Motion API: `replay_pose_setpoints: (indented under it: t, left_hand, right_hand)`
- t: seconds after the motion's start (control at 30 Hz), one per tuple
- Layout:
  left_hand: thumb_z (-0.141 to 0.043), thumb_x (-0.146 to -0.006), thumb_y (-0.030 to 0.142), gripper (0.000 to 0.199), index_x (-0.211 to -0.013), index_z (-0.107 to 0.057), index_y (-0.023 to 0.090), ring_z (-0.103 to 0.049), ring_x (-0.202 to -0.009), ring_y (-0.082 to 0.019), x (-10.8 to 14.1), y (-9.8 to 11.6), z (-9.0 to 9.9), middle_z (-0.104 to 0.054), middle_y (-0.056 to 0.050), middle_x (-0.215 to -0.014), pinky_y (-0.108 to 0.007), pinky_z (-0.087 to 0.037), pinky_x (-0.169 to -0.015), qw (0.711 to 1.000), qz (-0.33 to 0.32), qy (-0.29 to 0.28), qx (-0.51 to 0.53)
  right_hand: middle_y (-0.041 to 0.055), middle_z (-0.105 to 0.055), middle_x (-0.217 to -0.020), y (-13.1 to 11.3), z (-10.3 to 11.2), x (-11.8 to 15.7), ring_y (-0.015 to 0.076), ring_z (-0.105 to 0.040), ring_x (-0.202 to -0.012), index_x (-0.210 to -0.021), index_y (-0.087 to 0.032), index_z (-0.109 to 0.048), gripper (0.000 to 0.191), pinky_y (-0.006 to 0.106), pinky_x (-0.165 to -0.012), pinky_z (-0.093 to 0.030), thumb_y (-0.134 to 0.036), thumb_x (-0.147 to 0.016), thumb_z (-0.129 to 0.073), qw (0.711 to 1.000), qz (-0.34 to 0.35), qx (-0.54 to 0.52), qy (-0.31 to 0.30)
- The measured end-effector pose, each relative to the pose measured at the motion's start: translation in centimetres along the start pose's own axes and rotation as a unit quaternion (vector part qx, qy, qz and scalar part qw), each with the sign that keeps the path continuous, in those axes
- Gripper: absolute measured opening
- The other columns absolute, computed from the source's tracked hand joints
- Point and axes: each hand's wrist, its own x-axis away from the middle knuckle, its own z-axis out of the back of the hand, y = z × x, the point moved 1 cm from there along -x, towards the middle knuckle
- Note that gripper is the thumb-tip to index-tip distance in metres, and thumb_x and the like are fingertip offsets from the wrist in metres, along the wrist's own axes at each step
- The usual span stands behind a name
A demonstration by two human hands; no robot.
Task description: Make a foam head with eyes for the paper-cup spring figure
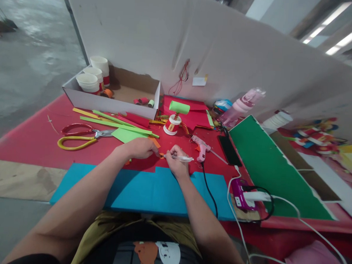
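At the bottom of the frame, the person's dark clothing [101, 249] shows a brown and a white cartoon figure. Just beyond it, a blue sheet [132, 192] lies along the near edge of the red-covered table [38, 137]. At the lower right, a purple power block [240, 195] sits near that edge with a white plug and cables attached.

Near the middle of the frame, the right hand [177, 162] pinches a white pen [185, 159] between its fingers, the pen's tip pointing left. The small orange piece [162, 156] lies at that tip, just above the blue sheet, between the two hands. The left hand [142, 147] is curled, with a fingertip at the orange piece; I cannot tell whether its fingers pinch the piece or only press on it.

Left of the hands, scissors [99, 133] with one red and one yellow handle lie beside a light green sheet [126, 135] and several green strips [118, 123]. To the right are a pink glue gun [202, 146], a black phone [229, 150] and a large green board [273, 171].

Farther up, at the centre, a red and white cup [172, 126] stands upside down under a green paper roll [179, 107]. A box [107, 104] at the upper left holds stacked paper cups [87, 82] and small paper rolls. A pink bottle [239, 107] leans at the upper right, before the white partition [139, 33].
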Motion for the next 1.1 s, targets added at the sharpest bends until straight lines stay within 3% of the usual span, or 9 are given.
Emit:
replay_pose_setpoints:
  t: [0.57,0.7,0.8,0.9,1.0,1.1]
  left_hand:
    - [-0.043,-0.076,0.012,0.045,-0.105,-0.073,0.031,-0.066,-0.089,-0.016,0.0,0.0,0.0,-0.074,0.002,-0.104,-0.021,-0.043,-0.072,1.0,-0.002,0.008,0.012]
    - [-0.044,-0.075,0.01,0.047,-0.105,-0.073,0.032,-0.066,-0.09,-0.016,0.1,-0.1,0.0,-0.074,0.003,-0.104,-0.021,-0.043,-0.072,1.0,-0.018,0.017,0.007]
    - [-0.044,-0.078,0.012,0.042,-0.102,-0.074,0.029,-0.065,-0.091,-0.017,0.1,-0.2,0.2,-0.073,0.001,-0.105,-0.023,-0.044,-0.073,0.998,-0.018,0.062,-0.012]
    - [-0.043,-0.08,0.015,0.039,-0.101,-0.073,0.026,-0.066,-0.091,-0.019,0.1,-0.6,0.4,-0.073,-0.001,-0.105,-0.025,-0.045,-0.073,0.993,0.003,0.111,-0.033]
    - [-0.043,-0.079,0.014,0.038,-0.101,-0.073,0.025,-0.066,-0.09,-0.02,0.2,-0.9,0.6,-0.073,-0.003,-0.103,-0.026,-0.046,-0.072,0.99,0.024,0.13,-0.052]
    - [-0.042,-0.08,0.015,0.038,-0.102,-0.072,0.024,-0.066,-0.092,-0.021,0.3,-0.8,0.7,-0.073,-0.004,-0.104,-0.027,-0.047,-0.074,0.988,0.033,0.144,-0.05]
  right_hand:
    - [-0.0074,-0.041,-0.051,0.2,0.1,0.0,0.0094,-0.041,-0.048,-0.06,-0.021,-0.04,0.025,0.02,-0.049,-0.029,-0.034,-0.076,-0.054,0.999,0.017,-0.028,-0.01]
    - [-0.0056,-0.049,-0.057,0.6,0.9,-0.3,0.0101,-0.046,-0.053,-0.068,-0.02,-0.048,0.026,0.021,-0.053,-0.034,-0.041,-0.082,-0.056,0.998,0.011,-0.052,0.046]
    - [-0.0019,-0.058,-0.07,1.0,2.0,-0.7,0.012,-0.051,-0.061,-0.08,-0.019,-0.057,0.022,0.023,-0.06,-0.041,-0.041,-0.081,-0.059,0.994,0.026,-0.051,0.094]
    - [0.0034,-0.061,-0.085,1.8,3.4,-0.8,0.0154,-0.055,-0.074,-0.088,-0.019,-0.062,0.015,0.027,-0.07,-0.045,-0.032,-0.081,-0.059,0.99,0.088,-0.01,0.106]
    - [0.0068,-0.059,-0.091,2.9,4.4,-0.4,0.0185,-0.056,-0.084,-0.093,-0.019,-0.065,0.018,0.03,-0.076,-0.045,-0.022,-0.087,-0.048,0.986,0.131,0.064,0.078]
    - [0.0064,-0.055,-0.093,3.8,4.7,0.2,0.0183,-0.054,-0.082,-0.094,-0.02,-0.066,0.024,0.029,-0.074,-0.044,-0.017,-0.087,-0.043,0.982,0.122,0.141,0.029]
